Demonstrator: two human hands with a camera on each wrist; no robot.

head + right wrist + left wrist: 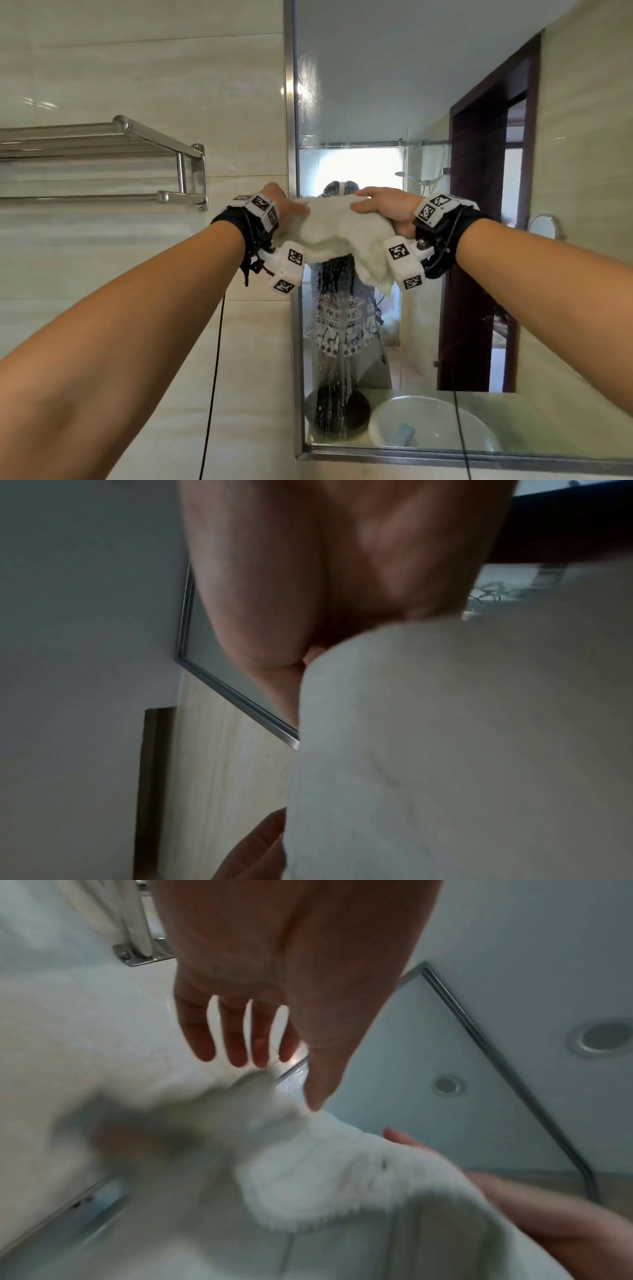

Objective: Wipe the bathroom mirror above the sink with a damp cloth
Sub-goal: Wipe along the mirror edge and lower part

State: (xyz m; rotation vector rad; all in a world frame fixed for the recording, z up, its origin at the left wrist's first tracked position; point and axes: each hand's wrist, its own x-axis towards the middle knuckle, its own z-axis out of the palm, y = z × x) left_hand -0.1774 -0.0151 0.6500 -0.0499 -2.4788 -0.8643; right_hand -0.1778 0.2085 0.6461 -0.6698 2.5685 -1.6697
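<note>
Two hands raise one white cloth (337,228) at centre frame, just before the mirror (394,102). The left hand (287,205) lies with fingers straight along the cloth's left end; the right hand (383,207) grips its top edge, apparently spreading it for broad glass contact.

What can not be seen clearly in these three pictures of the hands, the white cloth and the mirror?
- Right hand fingers: hidden by the fluffy white cloth in head and right wrist views.
- Whether the cloth touches the metal-framed mirror: hidden behind cloth and hands.
- Left hand: its hold on the cloth is blurred in the left wrist view.
- Steel towel rack: cut off by the head view's left edge.
</note>
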